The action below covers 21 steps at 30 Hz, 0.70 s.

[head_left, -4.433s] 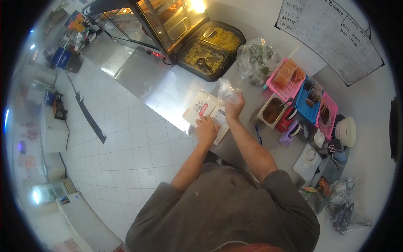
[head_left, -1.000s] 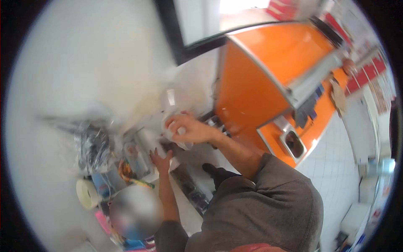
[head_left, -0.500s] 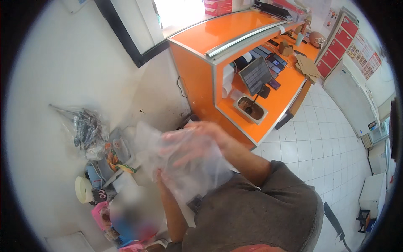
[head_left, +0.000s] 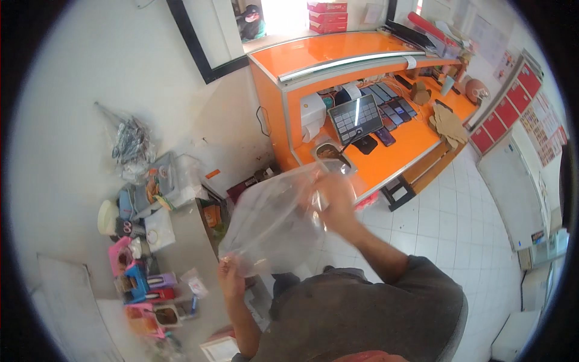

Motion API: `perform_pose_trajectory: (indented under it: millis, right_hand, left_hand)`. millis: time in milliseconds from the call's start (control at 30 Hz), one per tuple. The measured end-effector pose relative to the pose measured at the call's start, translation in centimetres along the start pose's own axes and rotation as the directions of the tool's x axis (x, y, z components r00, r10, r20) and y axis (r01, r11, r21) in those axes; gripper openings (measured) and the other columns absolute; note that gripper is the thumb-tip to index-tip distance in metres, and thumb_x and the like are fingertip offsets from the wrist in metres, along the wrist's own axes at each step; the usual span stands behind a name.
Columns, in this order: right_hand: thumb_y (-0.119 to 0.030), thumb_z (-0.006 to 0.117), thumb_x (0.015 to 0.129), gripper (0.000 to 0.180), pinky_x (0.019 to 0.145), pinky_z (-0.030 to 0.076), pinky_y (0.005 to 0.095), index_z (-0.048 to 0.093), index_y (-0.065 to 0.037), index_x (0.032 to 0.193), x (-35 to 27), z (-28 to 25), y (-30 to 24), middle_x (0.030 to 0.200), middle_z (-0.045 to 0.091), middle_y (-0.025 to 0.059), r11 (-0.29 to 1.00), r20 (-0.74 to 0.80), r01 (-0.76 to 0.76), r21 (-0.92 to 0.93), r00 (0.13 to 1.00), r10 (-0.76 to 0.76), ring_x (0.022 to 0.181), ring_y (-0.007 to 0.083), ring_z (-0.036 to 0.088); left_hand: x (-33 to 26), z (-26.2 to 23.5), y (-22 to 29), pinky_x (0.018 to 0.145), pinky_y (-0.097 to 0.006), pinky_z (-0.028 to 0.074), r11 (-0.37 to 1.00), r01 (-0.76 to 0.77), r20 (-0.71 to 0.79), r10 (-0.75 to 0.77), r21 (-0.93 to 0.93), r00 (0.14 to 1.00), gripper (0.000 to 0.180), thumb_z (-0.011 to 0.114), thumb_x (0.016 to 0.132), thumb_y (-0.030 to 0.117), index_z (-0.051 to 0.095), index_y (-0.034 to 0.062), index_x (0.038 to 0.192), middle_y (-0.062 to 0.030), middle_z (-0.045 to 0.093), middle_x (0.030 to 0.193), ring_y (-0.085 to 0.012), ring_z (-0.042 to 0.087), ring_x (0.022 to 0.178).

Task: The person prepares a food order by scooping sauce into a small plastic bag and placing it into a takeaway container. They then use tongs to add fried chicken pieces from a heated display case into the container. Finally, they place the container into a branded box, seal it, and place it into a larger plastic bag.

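A large clear plastic bag (head_left: 274,211) is stretched out in front of my body between my two hands. My left hand (head_left: 230,277) is closed on its lower left corner. At the upper right side, my right hand (head_left: 333,202) grips the bag's edge; its fingers are partly smeared by motion and lie against the film. The bag looks flat, and the floor and furniture show faintly through it. A metal container (head_left: 332,155) on the orange counter is just beyond my right hand.
The orange counter (head_left: 270,114) ahead holds a tablet (head_left: 356,119), several phones (head_left: 398,111) and a white printer (head_left: 312,114). To my left, a grey table (head_left: 193,259) bears pink and blue trays, staplers and scissors. A person (head_left: 250,23) is at the window.
The bag was bunched near my body with my right hand spread over it; now it is drawn out wide between both hands. My view has shifted, showing more of the left table.
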State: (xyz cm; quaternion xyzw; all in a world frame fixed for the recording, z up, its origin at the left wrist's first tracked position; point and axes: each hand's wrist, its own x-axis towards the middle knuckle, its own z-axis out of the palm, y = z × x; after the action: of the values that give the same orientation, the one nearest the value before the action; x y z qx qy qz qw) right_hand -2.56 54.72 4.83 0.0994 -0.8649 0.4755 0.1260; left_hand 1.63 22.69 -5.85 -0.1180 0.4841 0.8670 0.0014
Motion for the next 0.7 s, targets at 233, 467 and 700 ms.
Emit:
perform_pose_trajectory:
  millis: [233,467,700]
  right_hand:
    - [-0.028,0.073,0.085,0.026,0.074,0.052,0.0394,0.068,-0.003,0.092,-9.0,4.3,0.2,0.085,0.069,0.0149,0.937,0.733,-0.213,0.278,0.677,-0.063,0.084,0.0253,0.068]
    - [-0.041,0.074,0.08,0.037,0.082,0.048,0.047,0.063,-0.009,0.097,-5.4,-3.3,6.8,0.102,0.062,0.0168,0.944,0.346,0.183,-0.274,0.935,-0.08,0.098,0.0346,0.061]
    - [-0.046,0.079,0.072,0.084,0.106,0.035,0.055,0.047,-0.02,0.145,-19.8,6.6,-8.9,0.149,0.038,0.0165,0.713,0.431,0.657,0.242,0.586,-0.686,0.134,0.0379,0.041]
  left_hand:
    - [-12.6,9.5,-4.7,0.073,-0.032,0.053,0.844,-0.156,0.166,0.081,0.512,0.983,0.019,0.067,0.087,0.007,0.061,0.0015,0.104,-0.006,0.062,0.091,-0.017,0.062,0.085]
    - [-22.2,-3.6,-2.2,0.064,-0.025,0.048,0.914,-0.313,-0.568,0.405,0.257,0.716,0.009,0.058,0.085,0.004,0.052,0.0074,0.079,-0.0032,0.058,0.078,-0.0114,0.057,0.075]
    - [-33.6,4.4,-1.6,0.059,-0.035,0.048,0.256,0.013,-0.182,0.648,0.967,0.74,0.019,0.073,0.079,0.008,0.054,0.0053,0.077,-0.0069,0.062,0.076,-0.0233,0.057,0.066]
